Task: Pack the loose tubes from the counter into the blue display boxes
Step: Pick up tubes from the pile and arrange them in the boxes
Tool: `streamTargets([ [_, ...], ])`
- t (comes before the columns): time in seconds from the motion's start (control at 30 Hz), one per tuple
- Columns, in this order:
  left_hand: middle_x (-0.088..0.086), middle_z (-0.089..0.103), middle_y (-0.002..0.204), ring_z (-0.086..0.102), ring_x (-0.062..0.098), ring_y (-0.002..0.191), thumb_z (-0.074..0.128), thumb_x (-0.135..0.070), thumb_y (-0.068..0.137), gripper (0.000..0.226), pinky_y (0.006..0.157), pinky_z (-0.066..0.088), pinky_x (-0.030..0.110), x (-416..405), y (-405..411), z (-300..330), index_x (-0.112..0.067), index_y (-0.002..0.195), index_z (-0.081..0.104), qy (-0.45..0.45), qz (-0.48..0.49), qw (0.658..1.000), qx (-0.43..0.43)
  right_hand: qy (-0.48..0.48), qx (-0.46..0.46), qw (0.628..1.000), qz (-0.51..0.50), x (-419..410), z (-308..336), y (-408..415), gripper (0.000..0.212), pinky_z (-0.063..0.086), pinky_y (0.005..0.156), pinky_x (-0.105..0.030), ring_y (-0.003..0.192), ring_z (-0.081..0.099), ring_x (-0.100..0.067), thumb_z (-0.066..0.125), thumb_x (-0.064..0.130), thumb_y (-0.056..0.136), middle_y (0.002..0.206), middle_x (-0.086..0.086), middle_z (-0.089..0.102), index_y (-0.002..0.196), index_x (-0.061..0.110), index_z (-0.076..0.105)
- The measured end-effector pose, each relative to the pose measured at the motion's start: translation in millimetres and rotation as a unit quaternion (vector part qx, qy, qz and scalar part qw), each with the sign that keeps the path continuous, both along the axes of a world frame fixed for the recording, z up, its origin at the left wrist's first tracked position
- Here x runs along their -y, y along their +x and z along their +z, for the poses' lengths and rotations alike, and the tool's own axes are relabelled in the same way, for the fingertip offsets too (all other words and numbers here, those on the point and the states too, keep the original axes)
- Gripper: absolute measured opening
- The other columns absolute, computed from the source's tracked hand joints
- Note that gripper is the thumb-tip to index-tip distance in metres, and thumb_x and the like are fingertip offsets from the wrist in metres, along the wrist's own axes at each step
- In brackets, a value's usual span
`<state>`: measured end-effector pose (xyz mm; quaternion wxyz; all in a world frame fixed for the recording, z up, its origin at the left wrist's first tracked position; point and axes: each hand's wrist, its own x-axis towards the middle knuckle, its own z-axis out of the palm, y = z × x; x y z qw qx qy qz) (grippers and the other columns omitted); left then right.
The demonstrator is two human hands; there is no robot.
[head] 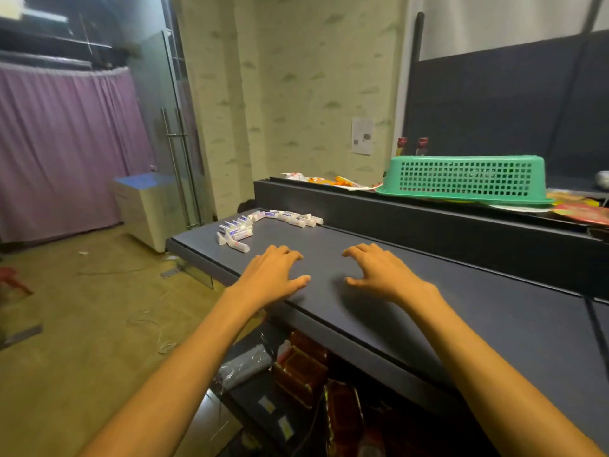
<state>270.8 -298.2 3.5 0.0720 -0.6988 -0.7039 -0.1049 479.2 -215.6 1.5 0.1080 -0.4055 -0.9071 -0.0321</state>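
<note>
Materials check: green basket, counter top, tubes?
Green basket: looks like moulded plastic, with a uniform colour and a regular grid of holes; it lies upside down. Counter: dark matte surface, probably laminate or painted board, since it shows only a soft sheen and no grain. Tubes: white with printed labels, likely plastic or small cartons; too small to tell.

**Loose tubes at the counter's far left end**

A batch of small white tubes (260,224) with blue-and-red labels lies flat on the dark counter (461,311). They form a bent line: one run along the back edge, another cluster angling toward the front-left corner, several touching.
</note>
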Motion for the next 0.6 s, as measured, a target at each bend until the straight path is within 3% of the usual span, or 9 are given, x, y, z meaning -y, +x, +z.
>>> streamTargets([
  [0.6,0.002,0.043,0.145,0.041,0.021,0.131,0.052,-0.052,0.092,0.057,0.104,0.04,0.039,-143.5,-185.6,-3.2,-0.025,0.142,0.042,-0.009,-0.089,0.995,0.034,-0.03,0.002,0.995,-0.097,-103.2,11.4,-164.3,0.061,0.04,0.102,-0.038,0.128,0.043,-0.023,0.062,0.041,0.091,0.146,-0.005,0.042,0.144,0.025,0.037],
])
